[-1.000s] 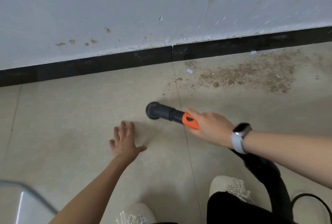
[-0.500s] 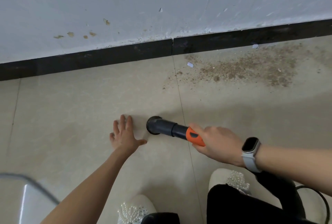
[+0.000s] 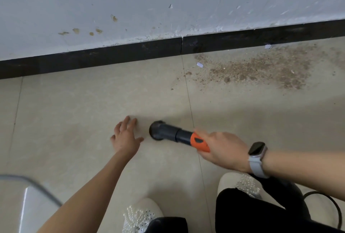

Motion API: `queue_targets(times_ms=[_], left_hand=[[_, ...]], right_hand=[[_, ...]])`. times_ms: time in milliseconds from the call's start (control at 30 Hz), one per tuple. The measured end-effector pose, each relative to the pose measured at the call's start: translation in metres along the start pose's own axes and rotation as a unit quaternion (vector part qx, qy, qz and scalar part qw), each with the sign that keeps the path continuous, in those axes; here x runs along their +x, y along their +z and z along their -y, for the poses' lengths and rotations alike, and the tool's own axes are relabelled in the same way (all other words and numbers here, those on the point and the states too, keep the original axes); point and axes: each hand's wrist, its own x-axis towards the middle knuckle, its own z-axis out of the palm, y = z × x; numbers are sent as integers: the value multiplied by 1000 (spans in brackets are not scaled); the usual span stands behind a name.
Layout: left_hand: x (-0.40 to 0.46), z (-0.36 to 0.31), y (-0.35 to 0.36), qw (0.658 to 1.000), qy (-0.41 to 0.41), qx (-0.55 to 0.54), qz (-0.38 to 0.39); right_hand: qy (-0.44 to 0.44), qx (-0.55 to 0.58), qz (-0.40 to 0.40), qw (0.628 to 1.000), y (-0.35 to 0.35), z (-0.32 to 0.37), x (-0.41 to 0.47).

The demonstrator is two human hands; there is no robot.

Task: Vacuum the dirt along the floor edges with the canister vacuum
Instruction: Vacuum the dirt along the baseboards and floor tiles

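No text, label, brand, number or sign can be read anywhere: the smartwatch (image 3: 257,148) on the right wrist shows a dark, blank screen, and the orange collar (image 3: 199,142) of the vacuum nozzle carries only a plain black mark without letters.

The beige glossy tiled floor (image 3: 74,113) meets a black skirting strip (image 3: 112,59) at the wall. A brown patch of scattered dirt (image 3: 261,72) with small white paper scraps (image 3: 200,64) lies on it near the skirting. Two white pearl-beaded shoes (image 3: 140,214) stand on the tiles.
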Motion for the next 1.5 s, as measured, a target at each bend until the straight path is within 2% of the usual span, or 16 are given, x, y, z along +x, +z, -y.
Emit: queue_targets(times_ms=[67, 133, 300, 400, 467, 600, 833, 1033, 1233, 1367, 1500], left_hand=[[3, 9, -1, 999, -8, -22, -25], [6, 11, -2, 999, -11, -15, -29], [10, -5, 0, 1000, -13, -7, -17], [11, -16, 3, 1000, 3, 19, 0], [12, -20, 2, 1000, 9, 29, 6], [12, -22, 1, 999, 12, 30, 10], [12, -21, 1, 999, 15, 39, 15], [12, -24, -1, 999, 10, 44, 19], [12, -23, -1, 999, 6, 42, 14], [12, -25, -1, 999, 1, 42, 17], [13, -26, -3, 999, -2, 43, 17]], right_hand=[[-10, 3, 45, 999, 3, 4, -8], [13, 18, 57, 998, 0, -7, -11], [165, 73, -66, 981, -29, -60, 8], [209, 87, -118, 967, -39, -63, 35], [192, 73, -131, 970, -38, -48, 46], [106, 34, -91, 990, -28, -21, 45], [198, 67, -136, 969, -53, -63, 67], [155, 70, -148, 974, -66, -40, 114], [94, 81, -114, 986, -66, -12, 135], [112, 101, -124, 981, -74, -14, 144], [61, 73, -91, 991, -69, 0, 142]])
